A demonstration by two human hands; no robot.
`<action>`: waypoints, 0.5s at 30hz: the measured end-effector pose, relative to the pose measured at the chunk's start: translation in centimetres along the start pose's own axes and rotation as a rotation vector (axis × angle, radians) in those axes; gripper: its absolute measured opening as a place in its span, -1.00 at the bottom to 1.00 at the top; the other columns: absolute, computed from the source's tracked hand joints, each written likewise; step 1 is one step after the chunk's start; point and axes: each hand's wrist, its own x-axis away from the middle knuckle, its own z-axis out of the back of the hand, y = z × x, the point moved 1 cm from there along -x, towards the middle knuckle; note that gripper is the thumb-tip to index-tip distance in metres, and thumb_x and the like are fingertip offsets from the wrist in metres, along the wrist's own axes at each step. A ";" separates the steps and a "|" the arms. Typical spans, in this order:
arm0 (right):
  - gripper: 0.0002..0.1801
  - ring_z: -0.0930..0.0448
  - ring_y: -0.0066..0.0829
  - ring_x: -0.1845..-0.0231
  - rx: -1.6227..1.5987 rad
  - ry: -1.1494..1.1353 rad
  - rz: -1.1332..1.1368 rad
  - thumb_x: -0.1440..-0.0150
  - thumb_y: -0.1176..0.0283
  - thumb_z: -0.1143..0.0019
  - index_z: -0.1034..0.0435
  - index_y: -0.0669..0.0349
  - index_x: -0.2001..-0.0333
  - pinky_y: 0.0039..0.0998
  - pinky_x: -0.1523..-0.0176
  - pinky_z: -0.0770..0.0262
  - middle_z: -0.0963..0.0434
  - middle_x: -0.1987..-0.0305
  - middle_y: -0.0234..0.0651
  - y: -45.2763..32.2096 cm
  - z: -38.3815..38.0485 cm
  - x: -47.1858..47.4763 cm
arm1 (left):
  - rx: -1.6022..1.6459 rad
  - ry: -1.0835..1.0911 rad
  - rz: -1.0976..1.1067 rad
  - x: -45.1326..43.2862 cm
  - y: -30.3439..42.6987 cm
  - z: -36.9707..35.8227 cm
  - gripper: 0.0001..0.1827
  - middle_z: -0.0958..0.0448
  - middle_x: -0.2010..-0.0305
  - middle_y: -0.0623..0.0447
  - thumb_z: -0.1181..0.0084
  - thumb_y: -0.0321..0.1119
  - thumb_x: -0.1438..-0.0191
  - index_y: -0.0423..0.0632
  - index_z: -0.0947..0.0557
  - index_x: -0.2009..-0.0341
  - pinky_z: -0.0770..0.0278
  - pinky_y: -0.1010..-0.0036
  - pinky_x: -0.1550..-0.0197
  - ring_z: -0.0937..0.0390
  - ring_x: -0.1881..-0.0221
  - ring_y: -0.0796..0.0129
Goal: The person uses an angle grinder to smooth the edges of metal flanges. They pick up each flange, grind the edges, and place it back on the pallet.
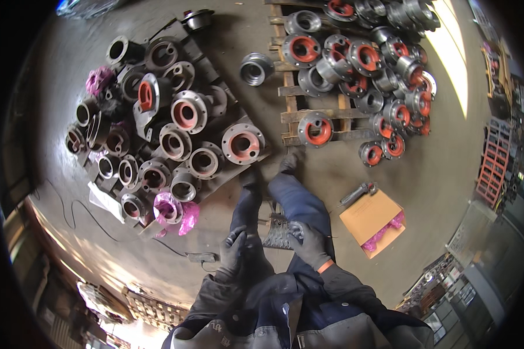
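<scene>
My left hand [233, 249], in a dark glove, rests by my left thigh with curled fingers; whether it holds anything is unclear. My right hand [306, 244], also gloved, is over my right thigh, fingers curled, its contents hidden. Ahead to the left, many flanged metal housings crowd a low platform, among them a red-painted flanged housing [243, 144] at its near corner and one partly in pink plastic wrap [189, 217]. More flanged housings with red interiors lie heaped at the upper right, one [315, 129] standing apart near the edge of a wooden pallet [291, 114].
A cardboard box [369, 213] with pink wrap lies right of my legs, beside a grinder-like power tool [357, 194]. A power strip [202, 257] and its cable lie at the left. A bare metal housing [256, 70] stands on the floor between platform and pallet.
</scene>
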 end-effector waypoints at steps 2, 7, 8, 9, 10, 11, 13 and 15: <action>-0.51 -0.75 -0.25 0.09 -0.112 0.026 -0.095 -0.21 0.29 -0.46 -0.54 0.21 -0.17 -0.29 -0.05 -0.66 -0.72 0.04 -0.13 1.1 1.3 0.4 | -0.044 -0.020 0.014 -0.2 -0.2 -0.7 -0.65 -0.64 0.22 0.23 -0.21 -0.35 -0.44 -0.14 -0.65 -0.26 -0.49 0.67 0.38 -0.50 0.39 0.65; -0.51 -0.72 -0.46 0.13 -0.211 0.081 -0.264 -0.27 0.31 -0.43 -0.51 0.26 -0.21 -0.39 -0.01 -0.66 -0.71 0.07 -0.24 7.7 6.0 0.8 | -0.076 -0.106 0.040 -1.3 0.1 -5.7 -0.65 -0.71 0.19 0.12 -0.19 -0.35 -0.45 -0.16 -0.63 -0.26 -0.51 0.64 0.35 -0.54 0.38 0.58; -0.49 -0.69 -0.51 0.21 -0.212 0.119 -0.270 -0.29 0.35 -0.41 -0.47 0.25 -0.26 -0.43 0.10 -0.66 -0.69 0.06 -0.29 9.4 7.1 0.5 | -0.082 -0.106 0.025 -1.8 0.0 -7.2 -0.65 -0.73 0.18 0.08 -0.18 -0.34 -0.46 -0.16 -0.62 -0.26 -0.52 0.63 0.33 -0.55 0.38 0.57; -0.47 -0.69 -0.50 0.19 -0.255 0.160 -0.296 -0.28 0.33 -0.42 -0.47 0.25 -0.26 -0.42 0.07 -0.65 -0.69 0.06 -0.28 11.3 8.4 0.0 | -0.089 -0.104 0.012 -2.3 0.0 -8.6 -0.65 -0.75 0.17 0.04 -0.18 -0.34 -0.46 -0.16 -0.62 -0.26 -0.53 0.62 0.32 -0.56 0.37 0.55; -0.45 -0.68 -0.49 0.18 -0.282 0.191 -0.349 -0.26 0.30 -0.42 -0.48 0.24 -0.27 -0.41 0.03 -0.65 -0.70 0.05 -0.27 13.3 9.7 -0.5 | -0.108 -0.111 0.010 -2.5 -0.1 -10.0 -0.65 -0.75 0.16 0.03 -0.17 -0.33 -0.46 -0.16 -0.62 -0.26 -0.54 0.61 0.31 -0.56 0.36 0.55; -0.43 -0.68 -0.48 0.17 -0.298 0.205 -0.466 -0.25 0.28 -0.43 -0.48 0.23 -0.27 -0.40 0.00 -0.65 -0.71 0.04 -0.26 15.4 11.1 -1.0 | -0.127 -0.116 0.008 -2.8 -0.1 -11.4 -0.65 -0.76 0.15 0.01 -0.16 -0.33 -0.46 -0.16 -0.62 -0.26 -0.54 0.61 0.30 -0.56 0.36 0.55; -0.45 -0.64 -0.58 0.21 -0.365 0.268 -0.408 -0.24 0.35 -0.43 -0.48 0.21 -0.28 -0.45 0.03 -0.64 -0.69 0.07 -0.33 19.7 14.2 -2.3 | -0.156 -0.098 0.001 -3.4 -0.7 -14.9 -0.64 -0.77 0.14 -0.01 -0.15 -0.32 -0.47 -0.16 -0.61 -0.27 -0.56 0.60 0.29 -0.57 0.35 0.55; -0.47 -0.63 -0.61 0.23 -0.470 0.326 -0.456 -0.24 0.40 -0.42 -0.49 0.20 -0.27 -0.47 0.06 -0.63 -0.69 0.09 -0.37 24.5 17.0 -3.0 | -0.205 -0.078 0.003 -3.5 -1.2 -18.5 -0.62 -0.77 0.15 0.00 -0.15 -0.32 -0.47 -0.15 -0.60 -0.29 -0.56 0.59 0.29 -0.57 0.35 0.55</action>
